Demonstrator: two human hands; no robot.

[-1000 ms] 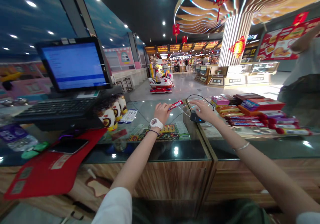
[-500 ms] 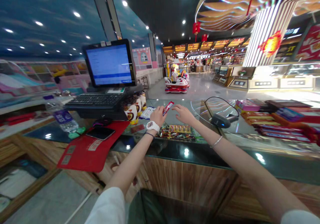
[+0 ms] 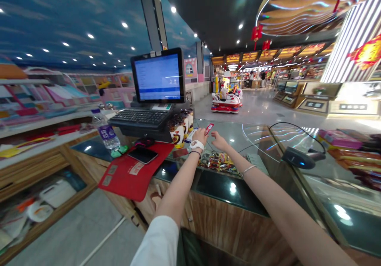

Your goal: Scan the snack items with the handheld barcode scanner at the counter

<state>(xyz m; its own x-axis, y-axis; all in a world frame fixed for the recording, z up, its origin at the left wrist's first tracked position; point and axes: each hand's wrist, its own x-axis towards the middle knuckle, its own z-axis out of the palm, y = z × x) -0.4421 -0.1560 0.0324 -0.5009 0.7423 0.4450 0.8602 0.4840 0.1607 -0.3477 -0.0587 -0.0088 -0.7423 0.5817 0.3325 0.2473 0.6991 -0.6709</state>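
Over the glass counter (image 3: 205, 182), my left hand (image 3: 200, 136) is closed on a small red-and-white wrapped snack stick (image 3: 209, 129), which points up and away. A white watch sits on that wrist. My right hand (image 3: 220, 142) is just to the right of the stick, apart from it, with fingers bent and spread and nothing visible in them. Below both hands lie several colourful snack packets (image 3: 222, 163). Close by on the left stand patterned cups with dark tops (image 3: 177, 133). A white-and-blue packet (image 3: 190, 135) is partly hidden behind my left hand.
Left on the counter are a monitor (image 3: 157, 77), a keyboard (image 3: 139, 116), a red mat (image 3: 125, 182) with a phone (image 3: 143, 154), and a water bottle (image 3: 108, 135). A barcode scanner (image 3: 299, 157) with a cable and stacked snack packs (image 3: 354, 159) are on the right.
The view has turned left, so the counter things appear farther right. My left hand still grips the snack stick. My right hand's fingers look more bent.
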